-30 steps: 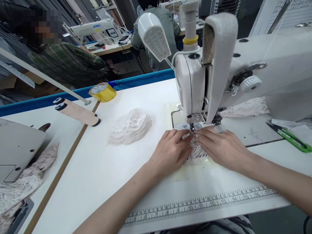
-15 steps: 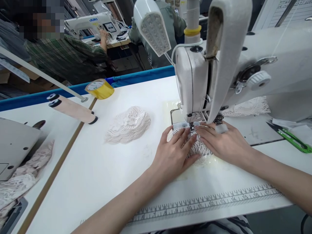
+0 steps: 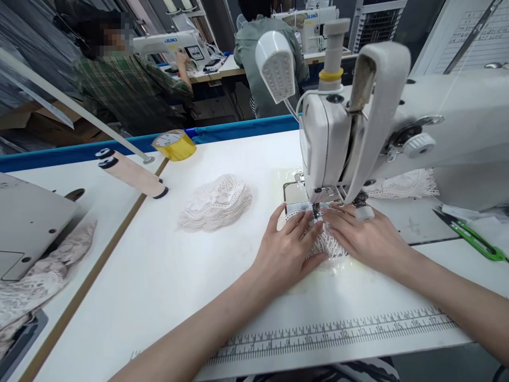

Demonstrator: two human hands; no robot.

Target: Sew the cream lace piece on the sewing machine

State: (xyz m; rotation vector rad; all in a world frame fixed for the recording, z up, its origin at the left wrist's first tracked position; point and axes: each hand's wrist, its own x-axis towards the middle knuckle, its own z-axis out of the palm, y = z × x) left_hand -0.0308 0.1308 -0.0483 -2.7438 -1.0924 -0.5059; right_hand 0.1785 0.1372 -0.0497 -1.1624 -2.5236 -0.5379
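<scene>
My left hand lies flat with fingers spread on the white lace piece, pressing it to the surface. My right hand rests on the lace's other side, fingers stretched out, tips just beside the presser foot of the sewing machine. The lace sits under the needle, between both hands. A stack of lace pieces lies near to the left, a yellow tape roll farther back, green snips well to the right.
</scene>
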